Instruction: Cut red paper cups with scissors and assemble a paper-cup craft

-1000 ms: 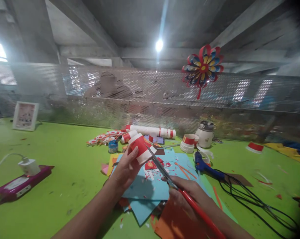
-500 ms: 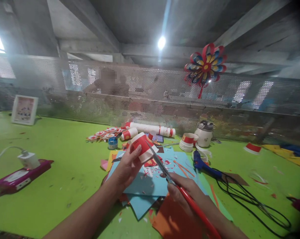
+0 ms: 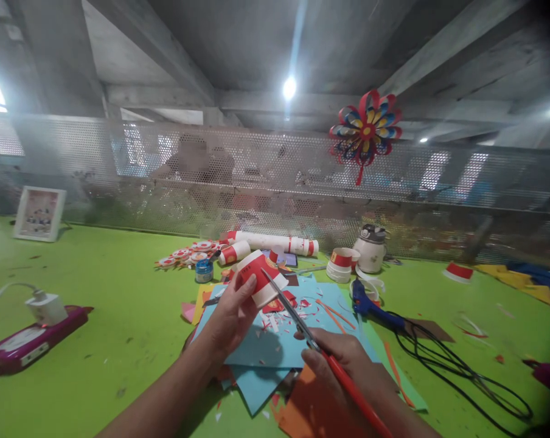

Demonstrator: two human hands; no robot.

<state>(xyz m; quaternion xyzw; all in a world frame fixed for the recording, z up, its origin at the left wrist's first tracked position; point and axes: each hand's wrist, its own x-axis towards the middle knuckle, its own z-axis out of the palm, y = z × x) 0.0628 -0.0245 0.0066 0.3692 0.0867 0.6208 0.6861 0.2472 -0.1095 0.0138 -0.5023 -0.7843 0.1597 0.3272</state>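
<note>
My left hand (image 3: 236,304) grips a red and white paper cup (image 3: 255,272), tilted, with the thumb on its outer wall. Red-handled scissors (image 3: 297,319) are in my right hand (image 3: 336,359), their blades pointing up and to the left. The blade tips lie against the red face of the cup; whether they pass into the paper I cannot tell. Below both hands lies a light blue sheet of paper (image 3: 252,350), strewn with small red and white scraps (image 3: 270,319). An orange sheet (image 3: 309,404) sticks out under my right hand.
A blue glue gun (image 3: 378,311) with a looped black cable (image 3: 457,365) lies to the right. Behind are cut cup rings (image 3: 340,267), a white bottle (image 3: 370,249), a blue jar (image 3: 204,271) and a long paper-cup tube (image 3: 275,241). A purple power strip (image 3: 38,340) sits left.
The whole view has shifted a little, with the scene sitting lower. The scissors' tips have moved slightly up and left across the cup's red face. Both hands keep their hold.
</note>
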